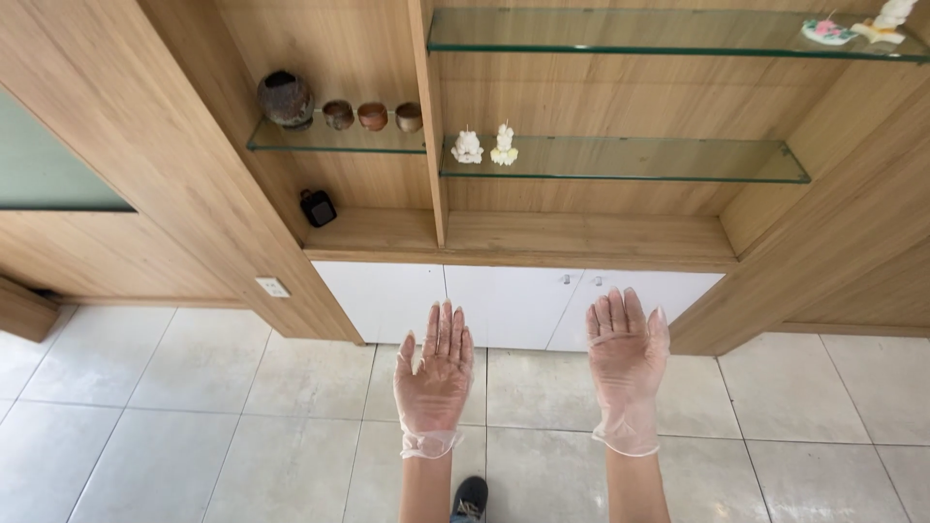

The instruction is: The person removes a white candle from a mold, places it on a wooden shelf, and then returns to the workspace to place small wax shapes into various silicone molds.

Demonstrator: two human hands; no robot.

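My left hand (435, 378) and my right hand (625, 360) are both raised in front of me, palms forward, in thin clear gloves. The fingers are straight and held close together, and neither hand holds or touches anything. They hang above a pale tiled floor (194, 416), in front of white cabinet doors (513, 305) under a wooden wall unit (542, 237). My dark shoe (471, 498) shows between my forearms.
Glass shelves carry a round dark pot (286, 99), three small brown cups (373, 115), two small white figurines (484, 145) and, top right, more small ornaments (857, 27). A small black object (317, 207) sits on the wooden ledge. A wall socket (272, 287) is low on the left panel.
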